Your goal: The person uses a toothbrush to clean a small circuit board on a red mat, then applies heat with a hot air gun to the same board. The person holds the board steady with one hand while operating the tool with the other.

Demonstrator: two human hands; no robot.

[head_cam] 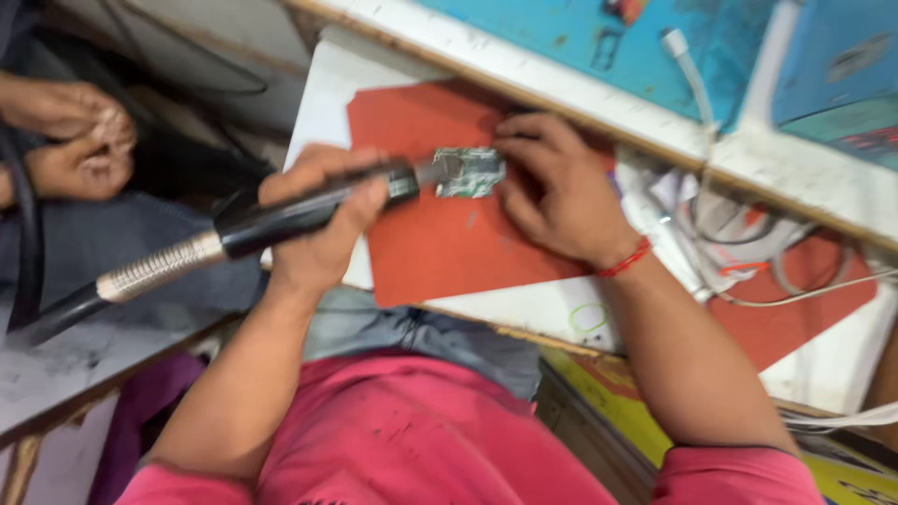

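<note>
Head view: white surface [327, 103] carries a red mat [440, 243], with a small circuit board [470, 173] lying on the mat's upper middle. Left hand [323, 220] fingers clenched around a black hot-air wand [271, 224], nozzle tip at the board's left edge. Right hand [557, 187] fingers pressed flat on the board's right edge, grasping nothing.
</note>
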